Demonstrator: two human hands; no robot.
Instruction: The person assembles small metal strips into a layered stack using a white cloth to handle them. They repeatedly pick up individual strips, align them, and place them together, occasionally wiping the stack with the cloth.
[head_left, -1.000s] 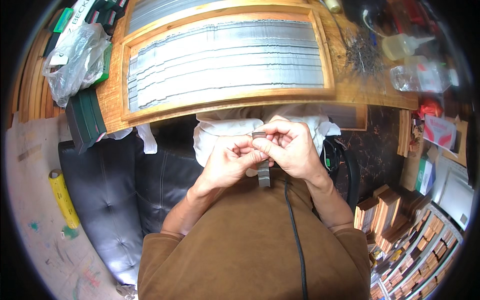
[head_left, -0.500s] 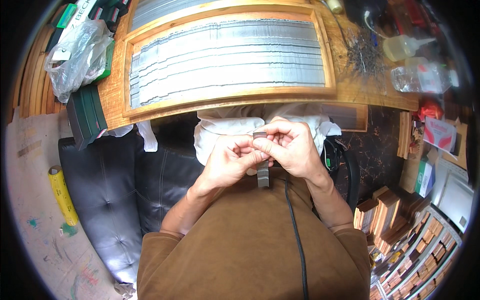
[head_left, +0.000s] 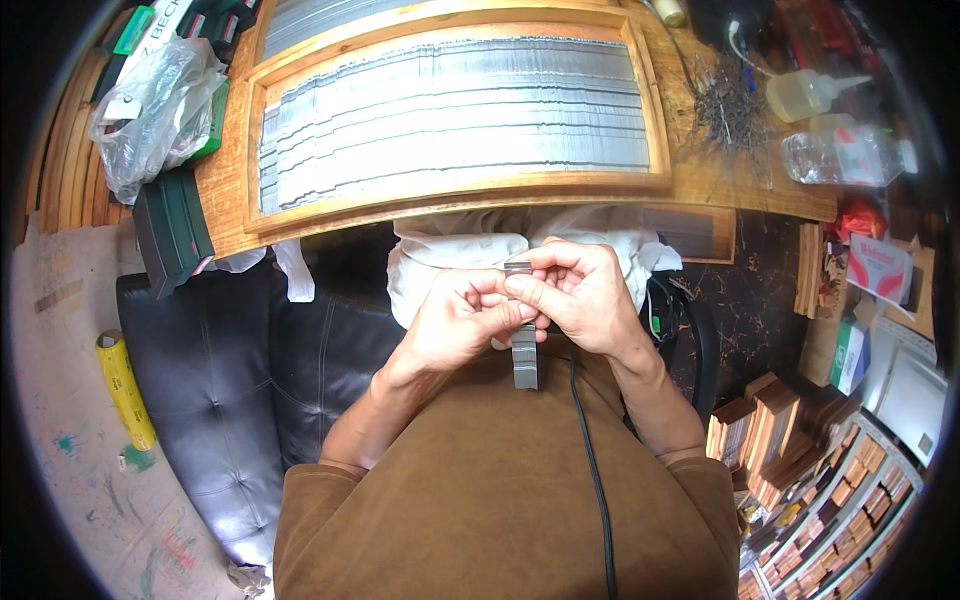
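Between my two hands is a narrow grey strip (head_left: 525, 358) with a metallic look and fine crosswise lines. Its lower end hangs toward my brown shirt, and a short upper end shows above my fingers. My left hand (head_left: 458, 318) is closed on the strip from the left, thumb across its front. From the right, my right hand (head_left: 582, 290) pinches it higher up between thumb and fingers. The thumbs hide the strip's middle. Behind the hands a white cloth (head_left: 425, 262) is bunched under the table edge.
A wooden tray (head_left: 460, 197) filled with rows of thin grey pieces lies on the wooden table (head_left: 228, 205). Dark wire-like bits (head_left: 735, 112) and plastic bottles (head_left: 838, 158) are at right. A black cushioned seat (head_left: 215, 400) is at left; a dark cord (head_left: 590, 450) crosses my shirt.
The grey strip has slid down a little between my fingers: more shows below and less above. Both hands stay nearly in place.
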